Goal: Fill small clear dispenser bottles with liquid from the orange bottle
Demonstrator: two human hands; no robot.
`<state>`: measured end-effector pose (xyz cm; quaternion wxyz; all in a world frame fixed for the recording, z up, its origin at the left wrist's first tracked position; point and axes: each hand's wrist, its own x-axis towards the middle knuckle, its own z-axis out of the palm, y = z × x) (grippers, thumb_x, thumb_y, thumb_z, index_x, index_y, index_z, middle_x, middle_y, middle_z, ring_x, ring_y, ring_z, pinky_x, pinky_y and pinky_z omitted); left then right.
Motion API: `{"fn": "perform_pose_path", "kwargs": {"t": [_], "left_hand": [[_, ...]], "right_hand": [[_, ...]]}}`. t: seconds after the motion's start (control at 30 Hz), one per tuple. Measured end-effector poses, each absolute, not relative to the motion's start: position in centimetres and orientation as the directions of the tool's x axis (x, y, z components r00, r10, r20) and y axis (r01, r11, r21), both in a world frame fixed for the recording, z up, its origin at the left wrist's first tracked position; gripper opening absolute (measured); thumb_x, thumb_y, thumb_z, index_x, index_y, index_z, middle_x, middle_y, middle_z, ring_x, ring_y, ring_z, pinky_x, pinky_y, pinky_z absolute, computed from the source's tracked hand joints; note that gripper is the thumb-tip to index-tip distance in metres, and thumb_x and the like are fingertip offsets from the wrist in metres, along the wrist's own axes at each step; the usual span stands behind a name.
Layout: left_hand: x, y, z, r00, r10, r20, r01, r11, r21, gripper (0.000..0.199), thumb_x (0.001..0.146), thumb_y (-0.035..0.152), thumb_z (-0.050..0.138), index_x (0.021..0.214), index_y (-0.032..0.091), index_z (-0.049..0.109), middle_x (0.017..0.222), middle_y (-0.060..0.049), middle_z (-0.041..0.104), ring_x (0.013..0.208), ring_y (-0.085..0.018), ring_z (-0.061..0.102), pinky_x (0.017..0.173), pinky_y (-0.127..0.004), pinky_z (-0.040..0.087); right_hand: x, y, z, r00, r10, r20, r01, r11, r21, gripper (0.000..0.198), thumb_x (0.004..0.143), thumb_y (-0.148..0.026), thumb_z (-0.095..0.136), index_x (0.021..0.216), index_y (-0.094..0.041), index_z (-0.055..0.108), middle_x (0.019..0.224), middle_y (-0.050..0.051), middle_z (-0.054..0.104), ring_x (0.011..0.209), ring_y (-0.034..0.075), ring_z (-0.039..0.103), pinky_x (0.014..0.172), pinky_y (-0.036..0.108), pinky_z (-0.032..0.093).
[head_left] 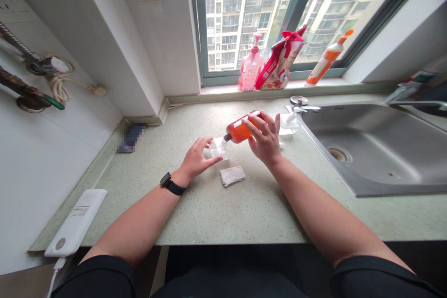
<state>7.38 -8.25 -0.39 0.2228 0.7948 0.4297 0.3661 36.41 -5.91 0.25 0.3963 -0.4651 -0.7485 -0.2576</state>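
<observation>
My right hand (264, 138) is closed around an amber bottle (239, 130) of orange-red liquid. The bottle is tipped, with its dark neck pointing down and to the left. Under that neck is a small clear container (218, 149), see-through and hard to make out in detail. Thumb and fingers of my left hand (198, 158) grip the container from its left side; a black watch (171, 183) is on that wrist. A folded white tissue or cloth (232, 176) lies on the counter just in front of the container.
A clear plastic item (289, 121) lies beyond my right hand, near the steel sink (370, 149). A white power bank (76, 222) rests at the left edge of the counter (195, 219). On the sill stand a pink pump bottle (250, 70), a red bag (279, 63) and an orange-white bottle (324, 60).
</observation>
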Motion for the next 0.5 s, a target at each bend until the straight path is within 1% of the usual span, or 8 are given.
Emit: {"fn": "perform_pose_path", "kwargs": {"t": [0.2,0.5], "left_hand": [[7.39,-8.28,-0.27,0.364,0.847,0.386,0.519,-0.529,0.672,0.070,0.086,0.062,0.084,0.140,0.025,0.059,0.128,-0.010,0.067,0.110,-0.029,0.072,0.096,-0.048,0.060],[7.41,-8.26,-0.28,0.365,0.848,0.384,0.513,-0.527,0.677,0.070,0.085,0.060,0.085,0.139,0.024,0.059,0.128,-0.011,0.067,0.110,-0.028,0.071,0.097,-0.047,0.060]], "right_hand": [[36.47,-5.83,0.08,-0.243,0.529,0.813,0.906,0.423,-0.005,0.090,0.091,-0.006,0.060,0.166,-0.050,0.032,0.153,0.001,0.061,0.154,0.037,0.045,0.131,0.077,0.018],[36.45,-5.89,0.28,-0.259,0.486,0.835,0.896,0.444,0.020,0.094,0.095,-0.007,0.060,0.169,-0.052,0.025,0.152,0.000,0.063,0.153,0.035,0.046,0.132,0.075,0.019]]}}
